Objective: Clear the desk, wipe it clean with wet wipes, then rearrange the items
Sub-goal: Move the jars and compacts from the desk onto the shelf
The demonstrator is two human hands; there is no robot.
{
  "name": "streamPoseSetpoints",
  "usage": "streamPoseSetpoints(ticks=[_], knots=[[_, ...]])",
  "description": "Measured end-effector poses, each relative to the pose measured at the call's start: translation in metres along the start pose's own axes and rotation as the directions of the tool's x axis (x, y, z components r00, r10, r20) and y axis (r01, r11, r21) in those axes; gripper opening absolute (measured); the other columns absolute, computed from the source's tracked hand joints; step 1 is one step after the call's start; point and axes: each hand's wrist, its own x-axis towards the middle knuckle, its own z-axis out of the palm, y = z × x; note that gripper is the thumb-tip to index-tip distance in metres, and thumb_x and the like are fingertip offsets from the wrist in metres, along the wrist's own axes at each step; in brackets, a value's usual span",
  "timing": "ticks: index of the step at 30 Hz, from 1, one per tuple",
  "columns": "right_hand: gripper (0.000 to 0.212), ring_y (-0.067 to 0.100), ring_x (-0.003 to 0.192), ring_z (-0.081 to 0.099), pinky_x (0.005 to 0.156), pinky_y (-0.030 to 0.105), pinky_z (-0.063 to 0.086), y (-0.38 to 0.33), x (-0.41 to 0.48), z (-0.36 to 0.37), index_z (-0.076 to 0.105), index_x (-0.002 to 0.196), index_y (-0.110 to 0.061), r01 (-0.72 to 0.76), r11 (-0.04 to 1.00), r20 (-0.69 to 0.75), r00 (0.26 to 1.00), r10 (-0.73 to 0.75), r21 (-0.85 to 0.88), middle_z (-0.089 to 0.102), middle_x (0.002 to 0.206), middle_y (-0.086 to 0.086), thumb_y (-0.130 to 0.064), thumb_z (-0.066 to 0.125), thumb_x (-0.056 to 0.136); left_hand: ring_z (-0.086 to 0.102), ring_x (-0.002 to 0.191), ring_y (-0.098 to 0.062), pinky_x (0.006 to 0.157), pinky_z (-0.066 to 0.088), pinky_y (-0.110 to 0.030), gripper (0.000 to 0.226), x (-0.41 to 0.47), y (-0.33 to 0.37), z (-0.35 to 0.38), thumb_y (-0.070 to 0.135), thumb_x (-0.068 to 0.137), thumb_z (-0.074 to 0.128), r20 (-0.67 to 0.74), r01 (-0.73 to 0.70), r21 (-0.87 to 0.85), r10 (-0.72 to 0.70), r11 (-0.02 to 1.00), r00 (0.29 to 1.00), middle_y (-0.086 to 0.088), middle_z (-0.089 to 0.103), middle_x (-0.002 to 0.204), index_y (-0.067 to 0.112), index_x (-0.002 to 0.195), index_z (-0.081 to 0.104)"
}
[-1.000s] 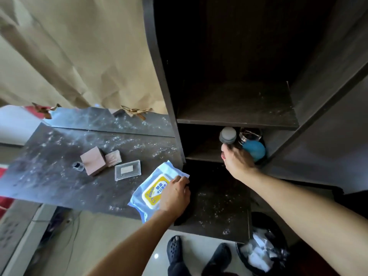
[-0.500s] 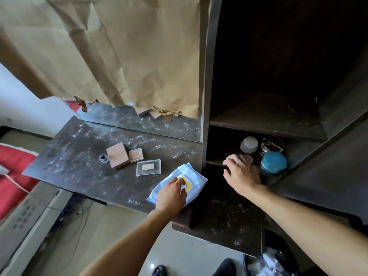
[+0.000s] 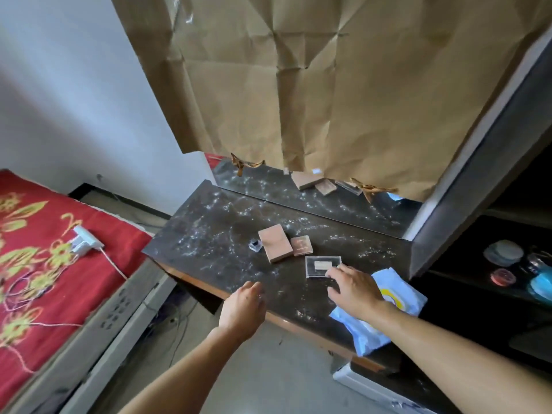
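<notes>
The dark, dusty desk (image 3: 227, 234) carries a pink box (image 3: 274, 246), a smaller pink box (image 3: 301, 245), a tiny clear cube (image 3: 255, 245) and a clear plastic case (image 3: 321, 264). My right hand (image 3: 354, 289) reaches over the desk, its fingertips touching the near right corner of the clear case. Under my right wrist lies the blue wet wipes pack (image 3: 397, 297), partly covered by the arm. My left hand (image 3: 245, 307) hovers at the desk's front edge with loosely curled fingers, holding nothing.
A shelf recess on the right holds a grey-lidded jar (image 3: 503, 252), a small pink jar (image 3: 503, 277) and a blue round container (image 3: 542, 286). Brown paper (image 3: 328, 85) covers the mirror behind the desk. A red bed (image 3: 44, 249) with a white charger (image 3: 85, 240) lies left.
My right hand left the shelf jars and came over to the clear case. My left hand let go of the wipes pack and moved left to the desk edge. The view swung left.
</notes>
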Motion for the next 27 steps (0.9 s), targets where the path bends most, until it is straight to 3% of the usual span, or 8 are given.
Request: streamPoseSetpoints(ticks=[8, 15, 27], knots=[[0.032, 0.018, 0.108, 0.055, 0.075, 0.029, 0.043, -0.063, 0.050, 0.027, 0.052, 0.113, -0.027, -0.038, 0.999, 0.115, 0.993, 0.039, -0.009, 0.058, 0.112, -0.006, -0.039, 0.055, 0.083, 0.060, 0.099, -0.022, 0.075, 0.050, -0.035, 0.027, 0.024, -0.082, -0.024, 0.025, 0.085, 0.052, 0.071, 0.074, 0.009, -0.074, 0.997, 0.995, 0.003, 0.059, 0.111, 0.023, 0.112, 0.056], [0.066, 0.024, 0.123, 0.043, 0.088, 0.038, 0.045, -0.074, 0.117, 0.047, 0.037, 0.134, -0.023, -0.099, 0.993, 0.172, 0.979, 0.110, -0.070, 0.047, 0.135, 0.003, -0.051, 0.057, 0.078, 0.059, 0.101, -0.025, 0.077, 0.048, -0.035, 0.026, 0.073, -0.104, -0.012, 0.024, 0.088, 0.050, 0.128, 0.078, -0.013, -0.075, 0.997, 0.989, 0.000, 0.059, 0.111, 0.020, 0.112, 0.056], [0.109, 0.029, 0.113, 0.036, 0.081, 0.040, 0.044, -0.100, 0.200, 0.090, 0.004, 0.145, -0.021, -0.225, 0.969, 0.215, 0.946, 0.242, -0.103, 0.037, 0.127, 0.010, -0.058, 0.069, 0.066, 0.060, 0.098, -0.027, 0.075, 0.048, -0.036, 0.024, 0.180, -0.135, -0.005, 0.026, 0.089, 0.051, 0.257, 0.078, 0.019, -0.081, 0.997, 0.963, -0.002, 0.058, 0.110, 0.017, 0.111, 0.054]])
